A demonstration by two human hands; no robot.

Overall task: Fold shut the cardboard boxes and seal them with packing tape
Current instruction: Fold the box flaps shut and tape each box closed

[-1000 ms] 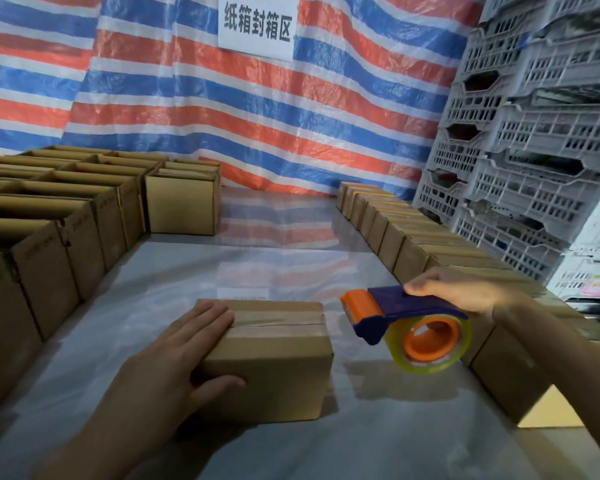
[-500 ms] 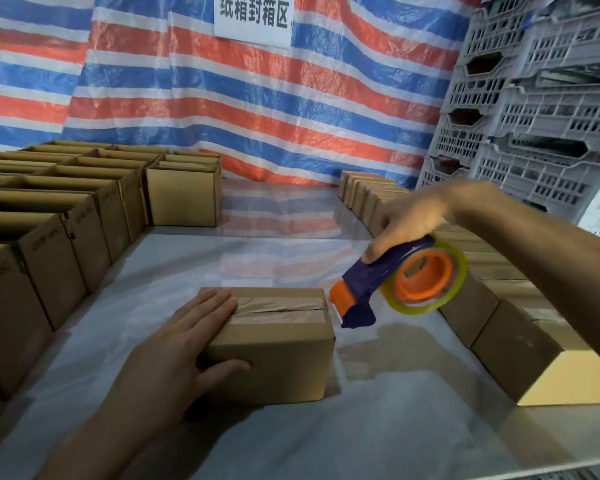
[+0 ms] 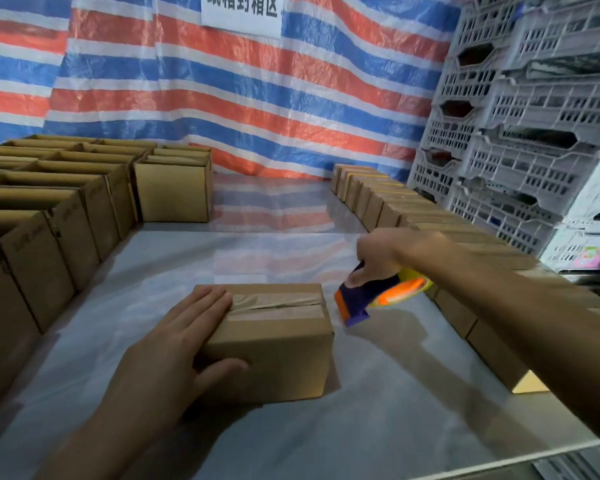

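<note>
Closed cardboard box [image 3: 278, 348] sits mid-table on the glossy grey table [image 3: 378, 427], long side toward the camera. Flaps are down, and a strip of clear packing tape [image 3: 274, 303] runs along the top seam, end to end, a bit wrinkled.

Left hand [image 3: 174, 344]: not clenched. The fingers are straight and flat on the left end of the box top, fingertips over the tape's left end. The thumb lies against the near side face. It is bracing the box, not lifting it.

Right hand [image 3: 378, 258]: wrapped round the handle of the tape dispenser [image 3: 364, 296], gripping from above. The dispenser body is purple, and its orange nose points down and left, just beside the box's right end. Can't tell if the nose touches the box. The tape roll [image 3: 402, 292] on its orange hub is tilted nearly edge-on to the camera. The dispenser is held off the table, with its shadow below it.

Left side: block of open-topped cartons [image 3: 66, 216], packed tight in rows. Right side: a row of closed cartons [image 3: 388, 202] along the table edge. Stacked grey plastic crates [image 3: 534, 133] stand behind that row. Back wall is a red, white and blue striped tarp [image 3: 222, 98] with a white sign [image 3: 241, 8], cut off at the frame top.
</note>
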